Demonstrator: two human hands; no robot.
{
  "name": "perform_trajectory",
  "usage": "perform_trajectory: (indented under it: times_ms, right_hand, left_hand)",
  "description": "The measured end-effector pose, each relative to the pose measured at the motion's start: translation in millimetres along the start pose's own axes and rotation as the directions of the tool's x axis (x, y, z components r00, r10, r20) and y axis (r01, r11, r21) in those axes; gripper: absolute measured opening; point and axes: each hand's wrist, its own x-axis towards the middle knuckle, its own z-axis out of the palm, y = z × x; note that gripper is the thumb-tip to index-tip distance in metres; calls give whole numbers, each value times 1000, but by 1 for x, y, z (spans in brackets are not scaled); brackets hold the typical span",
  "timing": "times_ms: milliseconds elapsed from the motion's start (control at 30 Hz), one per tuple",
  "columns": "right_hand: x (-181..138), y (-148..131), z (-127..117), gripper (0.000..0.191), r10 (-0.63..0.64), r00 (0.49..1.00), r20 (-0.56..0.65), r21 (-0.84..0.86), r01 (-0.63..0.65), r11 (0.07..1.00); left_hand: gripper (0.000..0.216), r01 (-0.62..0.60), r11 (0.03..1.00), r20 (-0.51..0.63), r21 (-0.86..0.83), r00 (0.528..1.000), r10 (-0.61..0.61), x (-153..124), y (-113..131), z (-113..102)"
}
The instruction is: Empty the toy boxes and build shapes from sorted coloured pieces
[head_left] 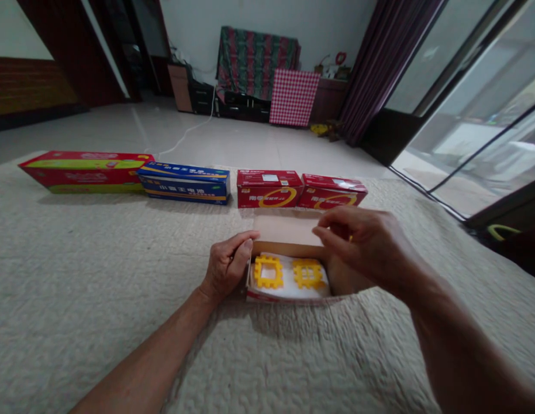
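Observation:
An open cardboard box (289,230) lies on the quilted bedspread (99,276) right in front of me, with its tan inner lid standing up at the far side. Inside, on white paper, lie two yellow plastic interlocking square pieces (268,271) (308,273), side by side and apart. My left hand (228,265) grips the box's left side. My right hand (358,247) pinches the right part of the lid's edge, and its palm hides the box's right end.
Four retail cartons stand in a row along the far edge of the bedspread: a long red and yellow one (86,171), a blue one (184,183), and two red ones (270,188) (332,192). Beyond lie a tiled floor, a white cable (190,131), a dark curtain (382,72) and glass doors (461,115).

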Motion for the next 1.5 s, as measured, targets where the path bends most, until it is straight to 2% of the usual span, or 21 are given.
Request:
perform_trajectory:
  times_ms: [100, 200, 300, 400, 600, 1100, 1233, 1333, 1400, 1500]
  right_hand:
    - [-14, 53, -15, 21, 133, 989, -65, -27, -135, 991]
    - [-31, 100, -20, 20, 244, 970, -1, -139, -242, 960]
    - [-43, 124, -16, 18, 313, 943, 113, -262, -275, 925]
    - [-47, 126, -10, 22, 332, 916, 226, -323, -251, 912]
    - [-46, 120, 2, 22, 409, 878, 248, -398, -292, 870]
    - [-44, 118, 9, 20, 393, 883, 257, -435, -257, 863]
    - [-47, 123, 10, 22, 367, 894, 256, -446, -228, 866]
    - [-48, 129, -1, 21, 347, 914, 212, -440, -228, 869]
    - [-46, 128, -16, 21, 327, 935, 134, -425, -244, 872]
    - [-35, 105, -38, 22, 209, 978, 7, -302, -198, 933]
  left_hand:
    - [37, -8, 1000, 0, 30, 1000, 8, 0, 0, -1]
    - [38, 5, 999, 14, 51, 1000, -6, 0, -2, -2]
    - [40, 27, 997, 19, 76, 999, -29, -1, -3, -3]
    - [40, 56, 996, 3, 75, 998, -56, -2, -2, -3]
    - [39, 104, 991, -24, 81, 994, -103, -5, 6, -1]
    - [40, 99, 993, -22, 57, 995, -98, -4, 2, -3]
    - [40, 53, 996, 6, 77, 999, -54, -4, -4, -4]
    - [40, 37, 995, 2, 92, 999, -37, -2, -5, -5]
    - [40, 35, 995, 2, 92, 999, -35, -2, -4, -5]
    - [41, 33, 996, 6, 82, 999, -34, -1, -1, -4]
